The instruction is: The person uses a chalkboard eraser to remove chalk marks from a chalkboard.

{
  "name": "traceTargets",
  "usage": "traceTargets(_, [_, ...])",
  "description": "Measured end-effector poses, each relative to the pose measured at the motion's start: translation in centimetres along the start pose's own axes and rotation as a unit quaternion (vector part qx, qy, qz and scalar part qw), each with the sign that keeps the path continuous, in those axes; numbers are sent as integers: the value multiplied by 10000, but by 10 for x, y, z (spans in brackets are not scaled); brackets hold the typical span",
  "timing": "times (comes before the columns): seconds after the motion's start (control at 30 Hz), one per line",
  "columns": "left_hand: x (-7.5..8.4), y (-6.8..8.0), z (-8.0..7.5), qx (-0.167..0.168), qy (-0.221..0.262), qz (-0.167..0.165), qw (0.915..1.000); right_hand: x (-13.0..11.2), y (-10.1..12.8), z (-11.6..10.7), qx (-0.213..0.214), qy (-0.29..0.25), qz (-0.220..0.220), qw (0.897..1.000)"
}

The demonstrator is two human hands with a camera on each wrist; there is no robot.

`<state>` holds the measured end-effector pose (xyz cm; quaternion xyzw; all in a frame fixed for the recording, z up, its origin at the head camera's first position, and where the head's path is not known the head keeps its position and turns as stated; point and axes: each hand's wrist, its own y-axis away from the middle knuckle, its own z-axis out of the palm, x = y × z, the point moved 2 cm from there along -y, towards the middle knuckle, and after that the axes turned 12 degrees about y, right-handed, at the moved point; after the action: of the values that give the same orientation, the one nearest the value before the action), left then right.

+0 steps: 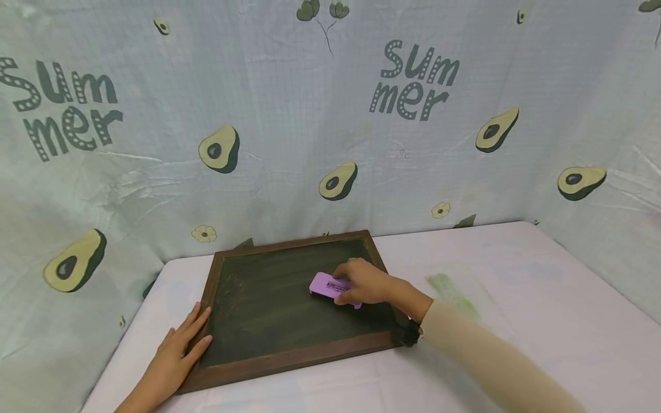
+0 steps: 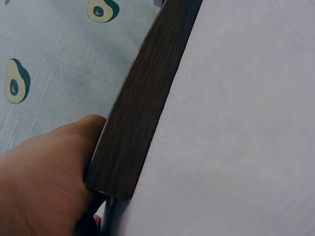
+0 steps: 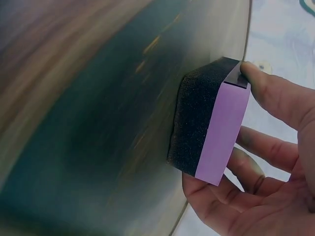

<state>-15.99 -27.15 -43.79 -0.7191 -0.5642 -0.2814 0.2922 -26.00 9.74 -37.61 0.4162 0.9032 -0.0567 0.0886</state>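
Observation:
A dark chalkboard (image 1: 273,298) in a brown wooden frame (image 1: 289,357) lies on the table. Against its left side rests my left hand (image 1: 172,358), fingers straight and spread over the frame's edge. The left wrist view shows this hand (image 2: 49,172) with its thumb along the frame's wooden side (image 2: 138,108). My right hand (image 1: 369,282) grips a purple board eraser (image 1: 324,284) over the right half of the board. Up close in the right wrist view, thumb and fingers pinch the purple back of the eraser (image 3: 224,132). Its black felt faces the board, where faint yellowish streaks (image 3: 152,45) show.
The table carries a pale cloth (image 1: 516,298) with a green smudge (image 1: 449,292) right of the board. Behind and at the sides hangs a light curtain (image 1: 289,115) printed with avocados and lettering. A black fuzzy band (image 1: 410,334) sits near my right wrist, by the frame's near right corner.

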Motion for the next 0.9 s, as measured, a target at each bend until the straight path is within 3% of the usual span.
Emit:
traceTargets(0.2, [-1,2,-2,41,-60,-105,9999,-27,-24,7,-106,90,-175,9998])
traceTargets(0.53, [2,-1,-1,218,31,216,9995,-71,-60,21,-221,46,-332,9992])
traceTargets(0.9, [2,1,-1,359,-48,234,9991,-124,-82,31,-518,172,-425,9976])
